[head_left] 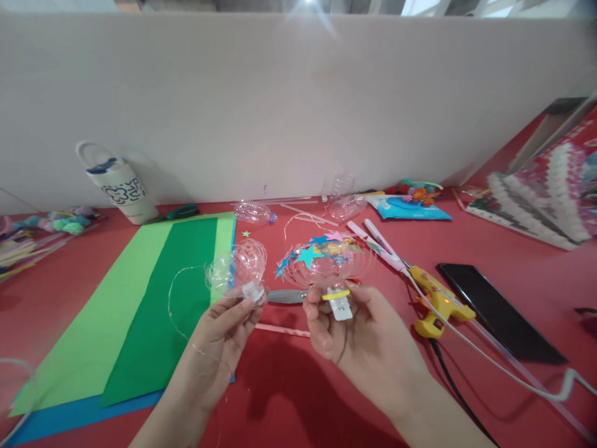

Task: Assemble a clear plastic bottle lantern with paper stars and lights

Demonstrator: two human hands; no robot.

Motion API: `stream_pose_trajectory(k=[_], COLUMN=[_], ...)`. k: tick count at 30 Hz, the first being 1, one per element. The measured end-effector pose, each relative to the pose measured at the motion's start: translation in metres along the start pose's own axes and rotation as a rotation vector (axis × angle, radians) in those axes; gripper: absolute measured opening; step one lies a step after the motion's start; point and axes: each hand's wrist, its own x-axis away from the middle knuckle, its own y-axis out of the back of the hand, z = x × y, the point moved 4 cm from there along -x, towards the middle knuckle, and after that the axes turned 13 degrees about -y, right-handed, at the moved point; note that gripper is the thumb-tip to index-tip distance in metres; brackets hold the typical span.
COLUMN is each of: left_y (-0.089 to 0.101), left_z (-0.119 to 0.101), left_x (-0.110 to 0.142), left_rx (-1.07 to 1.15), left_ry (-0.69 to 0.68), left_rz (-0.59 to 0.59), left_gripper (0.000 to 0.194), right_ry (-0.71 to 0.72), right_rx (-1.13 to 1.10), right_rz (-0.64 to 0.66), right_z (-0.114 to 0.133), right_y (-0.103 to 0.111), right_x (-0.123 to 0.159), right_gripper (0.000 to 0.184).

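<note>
My left hand (228, 339) pinches the neck of a clear plastic bottle cut into thin curled strips (237, 261), with a small white piece at its mouth. From that hand a fine wire (173, 305) loops out to the left. Between the fingers of my right hand (359, 330) is a second cut-strip bottle (345, 264), carrying blue, pink and yellow star stickers (308, 255). A yellow ring and a white tab (341, 308) show at its neck. The two bottles are held apart, above the red table.
Green and blue sheets (158, 298) lie left, near a white tumbler (125, 193). At right are a yellow glue gun (441, 302), its cord, a pink hair straightener (380, 246) and a black phone (499, 311). Clear bottles (254, 211) and a blue wipes pack (410, 208) sit behind.
</note>
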Motion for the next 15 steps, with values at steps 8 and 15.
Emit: stream_pose_trajectory(k=[8, 15], left_y=[-0.0004, 0.0024], left_z=[0.0008, 0.0016], left_x=[-0.0005, -0.0001], left_rx=[-0.013, -0.015], left_ry=[0.002, 0.010], left_rz=[0.024, 0.042], left_gripper=[0.013, 0.015], right_ry=[-0.065, -0.110], right_rx=[0.002, -0.021], right_rz=[-0.018, -0.014], right_z=[-0.0013, -0.0030], right_y=[0.0006, 0.0015], right_x=[-0.0003, -0.0015], right_gripper=[0.032, 0.031])
